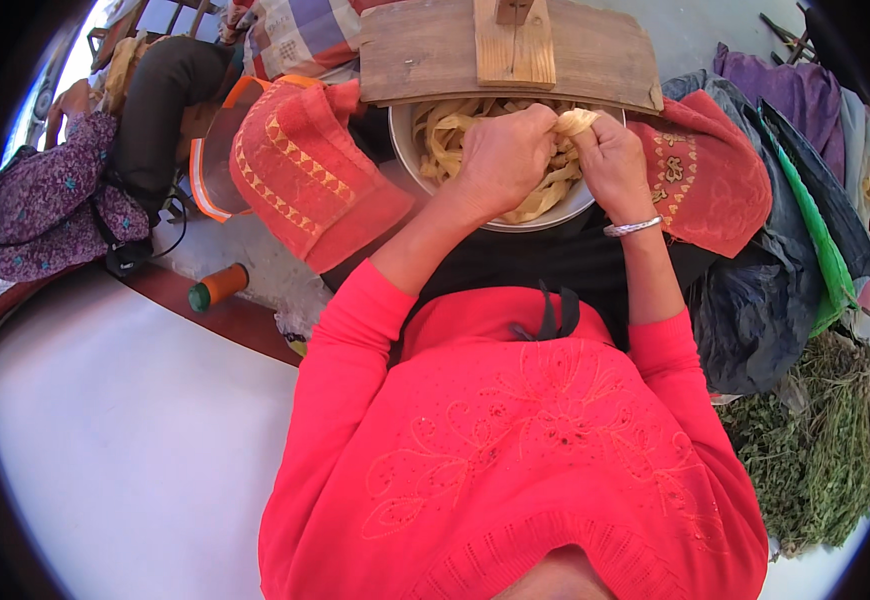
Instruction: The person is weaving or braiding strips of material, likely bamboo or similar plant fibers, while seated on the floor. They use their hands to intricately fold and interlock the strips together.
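Observation:
Both my hands are over a metal bowl (pixel 547 221) on my lap, filled with pale yellow, ribbon-like strips (pixel 540 205). A folded or knotted bit of pale yellow strip (pixel 577 122) sits between them. My right hand (pixel 617 168) is closed around it, thumb and fingers pinching. My left hand (pixel 503 162) is closed too, its fingertips pinched against the left end of the bit; its fingers are partly hidden. Just beyond the bowl, a wooden board (pixel 415 62) with a lighter wood block (pixel 530 50) fixed on it covers the far rim.
Red patterned cloths flank the bowl, one at left (pixel 300 170) and one at right (pixel 720 180). An orange-and-green spool (pixel 219 288) lies at left, near a purple flowered fabric (pixel 55 190). Dark plastic bags (pixel 755 310) and dried green plants (pixel 820 445) lie at right.

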`<state>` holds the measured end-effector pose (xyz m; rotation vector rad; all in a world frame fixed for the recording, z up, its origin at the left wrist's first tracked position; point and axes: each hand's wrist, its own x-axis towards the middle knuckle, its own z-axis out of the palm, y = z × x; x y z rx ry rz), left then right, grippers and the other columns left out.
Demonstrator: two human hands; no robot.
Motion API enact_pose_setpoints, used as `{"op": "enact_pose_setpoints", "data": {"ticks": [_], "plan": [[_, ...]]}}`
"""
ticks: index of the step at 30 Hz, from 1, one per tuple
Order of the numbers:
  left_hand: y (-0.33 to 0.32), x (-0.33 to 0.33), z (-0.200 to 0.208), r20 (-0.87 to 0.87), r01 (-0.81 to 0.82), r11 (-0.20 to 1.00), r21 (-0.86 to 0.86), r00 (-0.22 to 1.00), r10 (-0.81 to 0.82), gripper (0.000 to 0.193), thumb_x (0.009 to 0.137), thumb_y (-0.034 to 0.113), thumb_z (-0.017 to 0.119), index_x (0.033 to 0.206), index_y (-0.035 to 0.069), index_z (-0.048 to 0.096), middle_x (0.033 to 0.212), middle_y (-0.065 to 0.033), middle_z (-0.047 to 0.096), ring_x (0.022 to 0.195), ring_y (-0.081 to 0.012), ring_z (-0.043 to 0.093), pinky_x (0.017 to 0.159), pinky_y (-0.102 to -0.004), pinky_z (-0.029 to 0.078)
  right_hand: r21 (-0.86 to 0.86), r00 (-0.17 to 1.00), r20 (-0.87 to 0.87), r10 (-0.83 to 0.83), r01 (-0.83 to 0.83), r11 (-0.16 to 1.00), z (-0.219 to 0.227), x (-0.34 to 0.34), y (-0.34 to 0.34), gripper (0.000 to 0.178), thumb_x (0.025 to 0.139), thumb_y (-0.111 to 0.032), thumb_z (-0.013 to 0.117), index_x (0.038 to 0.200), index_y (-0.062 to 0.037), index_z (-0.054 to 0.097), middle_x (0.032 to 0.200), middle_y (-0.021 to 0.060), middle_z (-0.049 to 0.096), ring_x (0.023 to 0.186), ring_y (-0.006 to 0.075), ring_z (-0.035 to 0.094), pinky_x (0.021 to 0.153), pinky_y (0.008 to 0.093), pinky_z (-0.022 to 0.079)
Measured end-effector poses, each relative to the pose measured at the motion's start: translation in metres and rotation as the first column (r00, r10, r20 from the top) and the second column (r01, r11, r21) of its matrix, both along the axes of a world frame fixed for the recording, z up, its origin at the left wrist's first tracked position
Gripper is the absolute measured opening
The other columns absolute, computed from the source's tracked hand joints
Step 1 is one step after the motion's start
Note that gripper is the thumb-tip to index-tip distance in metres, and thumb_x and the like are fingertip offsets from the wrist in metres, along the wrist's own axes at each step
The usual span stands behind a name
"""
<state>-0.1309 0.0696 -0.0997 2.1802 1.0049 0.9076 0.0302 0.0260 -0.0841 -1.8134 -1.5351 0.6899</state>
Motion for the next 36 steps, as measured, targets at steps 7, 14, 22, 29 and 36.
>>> {"op": "enact_pose_setpoints", "data": {"ticks": [7, 14, 22, 29, 36], "plan": [[-0.004, -0.007, 0.015, 0.501, 0.490, 0.145, -0.860, 0.864, 0.051, 0.011, 0.089, 0.015, 0.058, 0.082, 0.007, 0.059, 0.067, 0.0016, 0.058, 0.050, -0.0029, 0.042, 0.045, -0.0188, 0.030, 0.317, 0.990, -0.120, 0.080, -0.038, 0.948, 0.007, -0.001, 0.005, 0.015, 0.087, -0.012, 0.058, 0.094, -0.0068, 0.069, 0.090, 0.0076, 0.066, 0.077, 0.0223, 0.064, 0.065, 0.0300, 0.049], [-0.009, 0.001, 0.023, -0.159, 0.036, 0.996, 0.082, 0.987, -0.023, 0.006, 0.079, 0.010, 0.061, 0.084, 0.010, 0.058, 0.078, -0.0041, 0.062, 0.070, -0.0287, 0.059, 0.061, -0.0387, 0.047, -0.113, 0.971, -0.237, 0.027, -0.055, 0.992, -0.015, 0.014, -0.007, 0.027, 0.090, -0.028, 0.059, 0.081, -0.0051, 0.070, 0.066, 0.0046, 0.064, 0.066, 0.0190, 0.062, 0.061, 0.0276, 0.047], [-0.009, -0.003, 0.014, 0.044, 0.092, 0.980, 0.177, 0.994, -0.101, 0.024, 0.079, 0.008, 0.062, 0.103, 0.005, 0.061, 0.092, -0.0089, 0.062, 0.081, -0.0313, 0.058, 0.071, -0.0381, 0.048, -0.256, 0.078, -0.967, -0.244, -0.230, 0.939, -0.011, -0.003, -0.014, 0.020, 0.092, -0.015, 0.055, 0.100, -0.0008, 0.066, 0.104, 0.0039, 0.063, 0.085, 0.0118, 0.061, 0.079, 0.0232, 0.048], [-0.002, 0.005, 0.038, -0.135, 0.049, 0.976, -0.212, 0.988, -0.079, 0.030, 0.088, 0.027, 0.055, 0.102, 0.000, 0.059, 0.097, -0.0167, 0.062, 0.088, -0.0361, 0.058, 0.075, -0.0403, 0.046, 0.188, 0.935, -0.343, 0.084, -0.019, 0.982, -0.016, -0.009, -0.001, 0.015, 0.082, 0.000, 0.056, 0.092, 0.0030, 0.067, 0.116, 0.0060, 0.061, 0.100, 0.0221, 0.057, 0.088, 0.0318, 0.046], [0.010, 0.014, 0.002, 0.180, 0.068, 0.850, -0.522, 0.983, 0.031, 0.027, 0.090, 0.025, 0.054, 0.095, -0.001, 0.058, 0.068, -0.0072, 0.056, 0.058, -0.0163, 0.052, 0.057, -0.0304, 0.043, 0.387, 0.994, -0.101, 0.049, -0.006, 0.922, 0.006, -0.015, -0.006, 0.008, 0.080, -0.004, 0.063, 0.084, -0.0003, 0.069, 0.110, 0.0115, 0.061, 0.104, 0.0248, 0.055, 0.089, 0.0319, 0.043]]}}
